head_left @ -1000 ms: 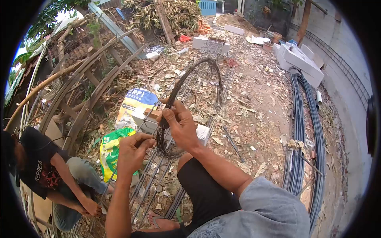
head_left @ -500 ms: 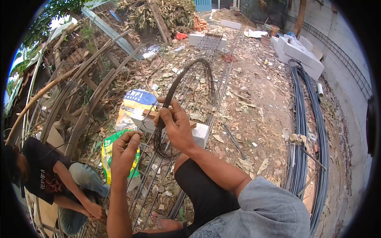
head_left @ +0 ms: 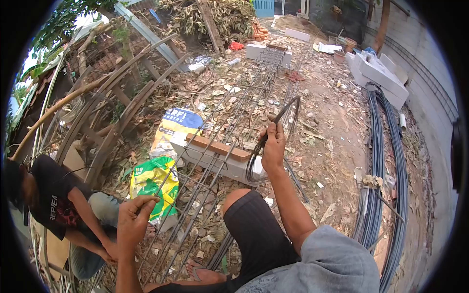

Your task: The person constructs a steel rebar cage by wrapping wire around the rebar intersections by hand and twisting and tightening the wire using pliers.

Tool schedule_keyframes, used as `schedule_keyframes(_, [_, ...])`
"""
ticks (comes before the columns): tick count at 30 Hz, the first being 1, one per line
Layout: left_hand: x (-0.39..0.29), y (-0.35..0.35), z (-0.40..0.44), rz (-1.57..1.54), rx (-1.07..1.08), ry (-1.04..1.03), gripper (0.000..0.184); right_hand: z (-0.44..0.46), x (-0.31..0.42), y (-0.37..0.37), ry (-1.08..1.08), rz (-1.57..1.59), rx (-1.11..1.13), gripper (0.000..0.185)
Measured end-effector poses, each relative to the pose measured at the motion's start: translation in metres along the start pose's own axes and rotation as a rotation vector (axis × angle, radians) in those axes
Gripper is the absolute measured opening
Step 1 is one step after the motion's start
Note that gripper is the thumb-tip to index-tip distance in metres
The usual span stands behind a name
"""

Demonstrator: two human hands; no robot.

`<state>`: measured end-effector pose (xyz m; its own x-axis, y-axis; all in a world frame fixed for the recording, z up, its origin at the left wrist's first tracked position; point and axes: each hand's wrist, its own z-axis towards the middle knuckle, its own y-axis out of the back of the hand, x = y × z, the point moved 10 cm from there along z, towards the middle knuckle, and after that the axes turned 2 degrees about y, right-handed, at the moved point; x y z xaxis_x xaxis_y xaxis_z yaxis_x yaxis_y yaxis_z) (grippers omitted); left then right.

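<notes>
My right hand point(head_left: 274, 149) is wrapped round a looped bundle of thin dark wire point(head_left: 287, 110), its lower coil hanging below the fingers. My left hand point(head_left: 134, 220) is lower and to the left, thumb and fingertips pinched together; anything between them is too small to make out. Beneath and between my hands runs a long rebar cage point(head_left: 271, 57). It crosses a reddish-brown strip point(head_left: 220, 147) lying on a white block point(head_left: 222, 168), close to my right hand. A green and yellow sack point(head_left: 155, 183) lies just beyond my left hand.
A person in a black shirt point(head_left: 53, 207) crouches at left beside curved timbers point(head_left: 131, 105). Another sack point(head_left: 178, 128) lies on the leaf-littered ground. Bent rebar bundles point(head_left: 373, 146) stretch along the right, near white blocks point(head_left: 376, 73) and a wall point(head_left: 425, 112).
My right hand has moved right with the wire bundle, which has swung to a narrower angle. My left hand has drawn down and left, still pinched, so my hands are farther apart.
</notes>
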<state>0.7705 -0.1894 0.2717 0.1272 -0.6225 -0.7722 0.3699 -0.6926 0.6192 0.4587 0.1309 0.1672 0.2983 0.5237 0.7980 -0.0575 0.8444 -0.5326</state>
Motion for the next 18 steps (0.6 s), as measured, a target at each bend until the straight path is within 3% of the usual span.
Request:
schedule_keyframes(3, [0.008, 0.024, -0.027, -0.153, 0.026, 0.176, 0.015, 0.017, 0.010, 0.039, 0.035, -0.314, 0.036, 0.030])
schedule_keyframes(6, [-0.004, 0.032, -0.036, -0.009, -0.002, 0.047, 0.014, 0.032, 0.011, 0.074, 0.004, -0.405, -0.022, 0.028])
schedule_keyframes(9, [-0.019, 0.017, -0.040, -0.094, -0.002, 0.071, 0.012, 0.058, 0.032, 0.103, 0.163, -0.617, -0.078, 0.026])
schedule_keyframes(11, [-0.033, -0.003, -0.042, 0.029, 0.054, -0.024, 0.013, 0.070, 0.052, 0.113, 0.244, -0.736, -0.118, 0.025])
schedule_keyframes(15, [-0.063, -0.066, -0.062, 0.164, 0.257, -0.225, 0.019, 0.089, 0.053, 0.119, 0.100, -0.476, -0.125, 0.025])
schedule_keyframes(18, [-0.070, -0.095, -0.082, 0.128, 0.316, -0.306, 0.020, 0.097, 0.035, 0.131, -0.098, -0.203, -0.254, 0.025])
